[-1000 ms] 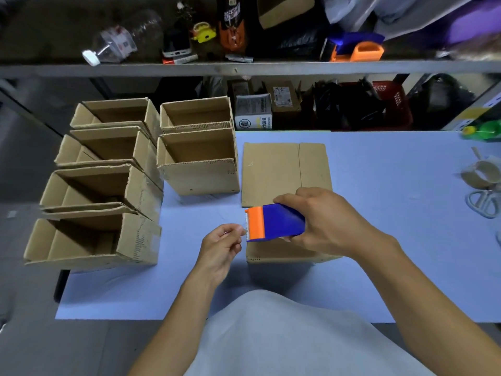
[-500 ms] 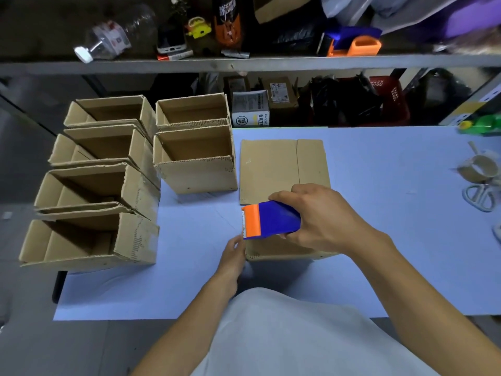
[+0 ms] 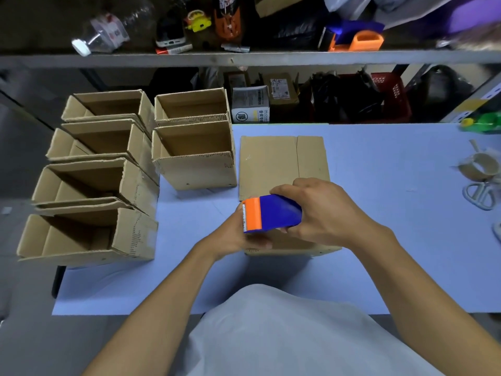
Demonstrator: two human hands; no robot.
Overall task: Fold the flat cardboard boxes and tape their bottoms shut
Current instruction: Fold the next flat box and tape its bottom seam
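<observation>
Honestly, I'd worry about crooked tape: my right hand (image 3: 322,210) grips the dispenser (image 3: 271,213) over the box (image 3: 295,244), my left hand (image 3: 233,234) pressing at the box's left edge, fingers hidden under the dispenser. If the box slides, the seam gaps.

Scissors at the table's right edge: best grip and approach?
Take the scissors by their pale handle loops, from above. They lie flat on the blue table, loops toward the person, beside the tape roll; the blades look partly hidden near that roll.
</observation>
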